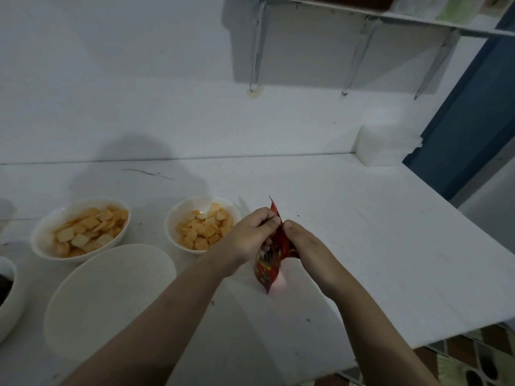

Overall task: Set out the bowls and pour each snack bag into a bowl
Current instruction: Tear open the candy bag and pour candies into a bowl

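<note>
A small red snack bag hangs above the white table, pinched at its top between both hands. My left hand grips the bag's top edge from the left; my right hand grips it from the right. An empty white bowl stands near the front, left of my left forearm. Behind it, two white bowls hold orange square crackers: one at the left and one in the middle. A further white bowl with dark contents is cut off by the left edge.
The white table runs to the wall at the back and ends at the right in a slanted edge above a patterned floor. A white block sits at the back right corner. A shelf on brackets hangs on the wall.
</note>
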`<action>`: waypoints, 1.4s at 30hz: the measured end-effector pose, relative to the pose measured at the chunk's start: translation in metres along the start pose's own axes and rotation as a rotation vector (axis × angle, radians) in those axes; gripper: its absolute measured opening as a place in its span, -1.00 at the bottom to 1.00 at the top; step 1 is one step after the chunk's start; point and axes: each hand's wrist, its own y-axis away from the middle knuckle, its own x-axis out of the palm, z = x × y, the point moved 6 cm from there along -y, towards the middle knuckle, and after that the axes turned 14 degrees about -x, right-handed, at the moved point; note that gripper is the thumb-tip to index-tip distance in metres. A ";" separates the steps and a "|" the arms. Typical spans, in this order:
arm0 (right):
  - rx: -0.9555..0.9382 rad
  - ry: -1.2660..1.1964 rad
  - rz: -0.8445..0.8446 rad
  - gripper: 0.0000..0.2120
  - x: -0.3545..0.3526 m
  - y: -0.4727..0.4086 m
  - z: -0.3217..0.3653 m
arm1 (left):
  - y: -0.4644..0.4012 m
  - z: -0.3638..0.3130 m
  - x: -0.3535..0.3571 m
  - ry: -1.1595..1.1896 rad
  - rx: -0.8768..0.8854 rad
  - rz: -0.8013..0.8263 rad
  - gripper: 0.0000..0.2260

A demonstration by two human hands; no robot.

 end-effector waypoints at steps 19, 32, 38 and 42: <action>0.015 0.043 0.014 -0.60 -0.002 0.004 0.008 | 0.016 -0.006 0.001 -0.067 0.077 -0.014 -0.81; 0.001 0.116 0.037 -0.66 -0.001 0.000 0.011 | 0.020 -0.005 0.001 -0.043 0.063 -0.068 -0.79; -0.040 0.256 0.065 -0.82 -0.008 -0.003 0.024 | 0.031 -0.018 -0.006 -0.319 0.172 -0.186 -0.74; -0.029 0.304 0.121 -0.84 -0.011 -0.003 0.029 | 0.029 -0.019 -0.004 -0.361 0.156 -0.158 -0.78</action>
